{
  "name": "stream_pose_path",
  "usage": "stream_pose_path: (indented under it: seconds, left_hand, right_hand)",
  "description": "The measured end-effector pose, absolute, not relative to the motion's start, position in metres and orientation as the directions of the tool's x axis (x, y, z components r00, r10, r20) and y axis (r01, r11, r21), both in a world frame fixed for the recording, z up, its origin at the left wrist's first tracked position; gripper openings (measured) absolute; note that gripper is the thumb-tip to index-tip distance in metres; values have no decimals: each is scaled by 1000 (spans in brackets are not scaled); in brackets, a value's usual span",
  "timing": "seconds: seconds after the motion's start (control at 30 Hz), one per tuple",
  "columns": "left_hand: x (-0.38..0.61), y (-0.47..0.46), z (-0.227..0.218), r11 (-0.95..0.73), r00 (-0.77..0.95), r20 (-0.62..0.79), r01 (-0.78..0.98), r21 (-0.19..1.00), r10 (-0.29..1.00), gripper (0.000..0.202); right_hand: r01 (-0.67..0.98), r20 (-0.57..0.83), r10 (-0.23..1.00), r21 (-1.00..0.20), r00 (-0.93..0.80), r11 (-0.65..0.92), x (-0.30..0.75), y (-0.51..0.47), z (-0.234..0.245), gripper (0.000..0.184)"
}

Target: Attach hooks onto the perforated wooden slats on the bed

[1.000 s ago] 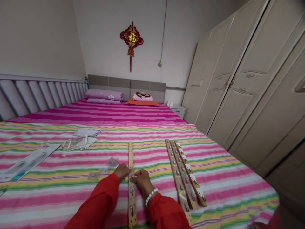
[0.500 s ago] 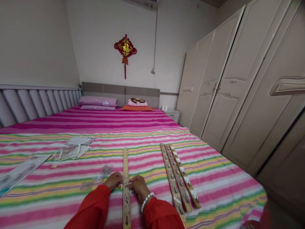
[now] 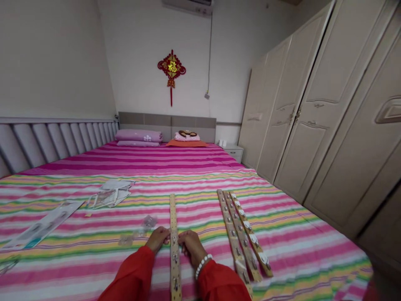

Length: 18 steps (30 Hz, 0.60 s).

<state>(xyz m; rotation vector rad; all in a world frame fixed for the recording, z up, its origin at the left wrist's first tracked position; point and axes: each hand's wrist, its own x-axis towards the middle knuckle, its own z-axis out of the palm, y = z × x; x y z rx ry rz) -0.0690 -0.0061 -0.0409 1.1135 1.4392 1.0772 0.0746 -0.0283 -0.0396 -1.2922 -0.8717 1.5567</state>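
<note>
Your left hand (image 3: 158, 239) and your right hand (image 3: 191, 244) sit on either side of a long, narrow wooden strip (image 3: 173, 217). It lies flat on a striped bedsheet (image 3: 297, 246), pointing away from you, with metal hooks along it. Your curled fingers meet its edges among the hooks, but you cannot tell from this view whether they are closed in a firm grip. Red sleeves (image 3: 133, 271) cover your forearms, and a white beaded bracelet (image 3: 203, 266) circles your right wrist.

Just left of the strip, near your left hand, lie small clear plastic packets (image 3: 149, 221). Farther left of it are a loose pile of paper and plastic packaging (image 3: 111, 194) and a long white card (image 3: 44, 223). To the right of the strip, three more wooden strips (image 3: 250, 236) lie side by side, the outermost carrying white hooks. Far beyond the strip are purple pillows (image 3: 138, 135), and a tall cream wardrobe (image 3: 300, 113) stands off to its right.
</note>
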Motion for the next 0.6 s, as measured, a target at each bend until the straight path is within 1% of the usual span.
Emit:
stream_pose_path:
  seconds: [0.07, 0.13, 0.17, 0.2, 0.27, 0.33, 0.37, 0.43, 0.47, 0.53, 0.6]
  left_hand:
    - [-71, -10, -37, 194, -104, -180, 142, 971, 978, 47]
    - [-78, -12, -32, 149, -74, -136, 209, 967, 988, 46]
    - [-85, -11, -29, 87, -57, -75, 245, 966, 995, 43]
    - [-94, -10, -25, 2, -63, 16, 279, 960, 998, 39]
    - [-114, -6, -19, -116, -151, 184, 375, 920, 971, 28]
    - [-136, 0, -13, -127, -237, 291, 531, 838, 927, 17]
    - [-145, 3, -11, -126, -246, 338, 609, 783, 908, 15]
    - [-160, 8, -8, -142, -208, 414, 728, 670, 886, 24]
    - [-165, 10, -7, -154, -176, 438, 771, 618, 881, 28]
    - [-169, 12, -7, -169, -115, 456, 828, 535, 882, 29]
    - [-170, 12, -7, -170, -78, 448, 856, 488, 891, 27]
  right_hand:
    - [-220, -331, 942, -916, -56, -335, 76, -28, -40, 12]
    - [-239, -329, 942, -911, -67, -336, 77, -27, -41, 10]
    - [-247, -330, 942, -909, -70, -336, 78, -27, -42, 10]
    - [-254, -329, 942, -907, -70, -336, 78, -27, -42, 10]
    - [-267, -333, 941, -903, -62, -337, 78, -27, -43, 10]
    - [-275, -343, 938, -898, -49, -343, 78, -27, -44, 11]
    - [-277, -348, 936, -896, -47, -347, 79, -27, -44, 11]
    - [-279, -350, 935, -894, -53, -351, 79, -27, -45, 13]
    - [-279, -347, 936, -894, -59, -350, 80, -27, -45, 13]
    - [-282, -344, 937, -894, -69, -349, 81, -28, -45, 13]
    - [-286, -345, 936, -892, -73, -351, 82, -28, -44, 13]
